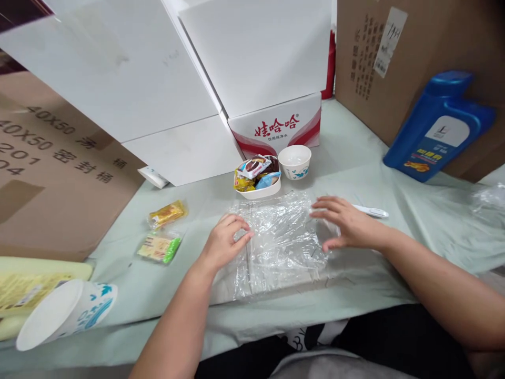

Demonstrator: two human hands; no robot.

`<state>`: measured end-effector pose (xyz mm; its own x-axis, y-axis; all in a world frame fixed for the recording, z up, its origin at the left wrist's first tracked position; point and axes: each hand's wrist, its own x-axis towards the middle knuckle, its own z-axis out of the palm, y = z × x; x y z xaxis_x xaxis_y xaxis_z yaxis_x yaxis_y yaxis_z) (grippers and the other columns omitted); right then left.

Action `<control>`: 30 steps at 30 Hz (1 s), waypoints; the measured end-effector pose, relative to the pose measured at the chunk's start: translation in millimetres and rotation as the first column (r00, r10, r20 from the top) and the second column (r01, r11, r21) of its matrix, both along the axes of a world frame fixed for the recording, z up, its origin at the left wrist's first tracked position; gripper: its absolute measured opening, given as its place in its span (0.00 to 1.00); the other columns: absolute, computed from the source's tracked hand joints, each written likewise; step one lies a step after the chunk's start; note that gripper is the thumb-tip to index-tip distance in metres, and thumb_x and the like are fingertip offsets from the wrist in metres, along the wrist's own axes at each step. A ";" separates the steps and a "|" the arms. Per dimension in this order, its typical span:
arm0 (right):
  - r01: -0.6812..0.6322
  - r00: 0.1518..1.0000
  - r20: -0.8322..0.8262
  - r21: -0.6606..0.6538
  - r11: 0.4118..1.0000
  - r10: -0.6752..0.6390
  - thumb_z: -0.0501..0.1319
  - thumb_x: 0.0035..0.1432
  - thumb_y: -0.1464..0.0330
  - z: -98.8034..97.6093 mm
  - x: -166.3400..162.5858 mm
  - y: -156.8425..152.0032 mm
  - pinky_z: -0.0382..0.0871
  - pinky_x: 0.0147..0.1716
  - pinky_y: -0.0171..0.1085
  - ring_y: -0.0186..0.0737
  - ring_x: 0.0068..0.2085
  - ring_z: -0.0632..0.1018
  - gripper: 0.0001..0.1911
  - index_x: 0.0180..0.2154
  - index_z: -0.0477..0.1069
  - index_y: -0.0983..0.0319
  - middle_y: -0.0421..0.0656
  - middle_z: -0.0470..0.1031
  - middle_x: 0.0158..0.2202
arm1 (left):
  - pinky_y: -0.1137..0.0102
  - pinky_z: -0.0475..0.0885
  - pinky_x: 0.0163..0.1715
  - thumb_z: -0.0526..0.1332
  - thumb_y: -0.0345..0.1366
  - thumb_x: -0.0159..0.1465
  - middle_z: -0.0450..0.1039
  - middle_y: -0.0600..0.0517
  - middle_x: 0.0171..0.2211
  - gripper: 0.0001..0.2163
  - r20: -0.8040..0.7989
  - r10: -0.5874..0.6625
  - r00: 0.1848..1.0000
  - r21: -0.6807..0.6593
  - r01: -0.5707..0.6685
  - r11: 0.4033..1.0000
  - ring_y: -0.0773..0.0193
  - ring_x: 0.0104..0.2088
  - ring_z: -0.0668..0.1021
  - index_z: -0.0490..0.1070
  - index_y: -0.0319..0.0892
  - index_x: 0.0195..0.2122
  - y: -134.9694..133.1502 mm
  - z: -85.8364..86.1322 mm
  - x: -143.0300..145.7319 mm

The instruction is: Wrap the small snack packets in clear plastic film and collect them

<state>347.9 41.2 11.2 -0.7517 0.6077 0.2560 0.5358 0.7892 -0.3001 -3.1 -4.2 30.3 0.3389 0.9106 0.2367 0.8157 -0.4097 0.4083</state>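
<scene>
A crinkled sheet of clear plastic film (284, 237) lies spread on the cloth in front of me. At its left side is my left hand (224, 239), thumb and forefinger brought together in a pinch on the film. Over the film's right edge my right hand (347, 223) is open, with fingers apart and thumb lowered. Partly behind that hand lies a white-handled tool (371, 211), its other end hidden. Just beyond the film stand an oval white bowl (258, 193) of wrapped snacks (256, 167) and a white paper cup (296, 163) with a blue leaf print.
Two wrapped snacks, one yellow (168, 213) and one green-ended (160, 247), lie to the left. A larger paper cup (87, 310) is tipped at the near left. A blue bottle (430, 129) stands right, before a cardboard box (418, 47). White boxes (256, 58) close off the back.
</scene>
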 end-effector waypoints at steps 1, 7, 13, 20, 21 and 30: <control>-0.131 0.991 0.005 -0.066 0.989 0.131 0.66 0.51 0.50 3.6 -3.1 -5.4 0.56 0.59 0.54 0.55 0.65 0.59 0.34 0.56 0.68 0.59 0.51 0.65 0.61 | 0.65 0.70 0.43 0.59 0.43 0.64 0.72 0.50 0.34 0.10 0.009 -0.066 0.998 -0.100 0.066 0.993 0.60 0.39 0.74 0.73 0.42 0.31 -5.4 5.5 3.6; -0.225 0.973 -0.005 -0.284 0.932 0.233 0.57 0.62 0.68 5.1 -7.9 -11.3 0.63 0.55 0.46 0.45 0.56 0.71 0.08 0.39 0.75 0.60 0.46 0.75 0.51 | 0.67 0.68 0.39 0.73 0.46 0.46 0.69 0.53 0.36 0.19 -0.188 -0.329 0.925 -0.489 0.202 0.849 0.57 0.41 0.71 0.72 0.44 0.34 -28.9 12.3 24.2; 0.044 0.963 -0.249 -0.230 0.972 -0.103 0.51 0.65 0.67 6.7 10.7 2.9 0.71 0.42 0.40 0.41 0.42 0.78 0.11 0.43 0.71 0.60 0.46 0.77 0.41 | 0.67 0.67 0.40 0.60 0.28 0.56 0.67 0.52 0.36 0.04 -0.231 -0.266 0.936 -0.421 0.151 0.895 0.60 0.41 0.70 0.68 0.43 0.27 -25.7 9.2 22.2; 0.188 0.848 -0.445 -0.256 0.948 -0.288 0.48 0.65 0.67 -2.7 4.2 0.9 0.72 0.35 0.37 0.36 0.30 0.76 0.14 0.44 0.70 0.60 0.42 0.75 0.31 | 0.66 0.69 0.41 0.72 0.38 0.48 0.66 0.52 0.41 0.14 -0.230 -0.234 0.945 -0.390 0.131 0.912 0.56 0.45 0.69 0.70 0.44 0.33 -33.0 8.1 32.9; 0.229 0.826 -0.454 -0.271 0.935 -0.334 0.48 0.65 0.67 -4.3 5.1 3.3 0.72 0.34 0.37 0.35 0.29 0.76 0.14 0.44 0.70 0.60 0.41 0.75 0.31 | 0.66 0.68 0.42 0.70 0.36 0.51 0.67 0.51 0.40 0.10 -0.231 -0.246 0.941 -0.387 0.143 0.911 0.57 0.45 0.69 0.70 0.44 0.31 -33.3 7.5 35.3; 0.503 0.522 -0.575 -0.389 0.772 -0.630 0.53 0.63 0.56 -4.6 25.3 29.6 0.72 0.35 0.39 0.38 0.29 0.76 0.15 0.40 0.70 0.59 0.39 0.72 0.25 | 0.66 0.71 0.39 0.55 0.43 0.66 0.74 0.51 0.33 0.11 0.196 -0.109 0.975 -0.515 0.197 0.834 0.61 0.37 0.76 0.69 0.43 0.31 -13.9 10.9 1.5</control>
<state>373.2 70.8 6.6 0.0893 0.9206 0.3801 0.4700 0.2975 -0.8310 -1.6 -18.1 41.3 0.4839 0.8508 -0.2048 0.6706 -0.2101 0.7115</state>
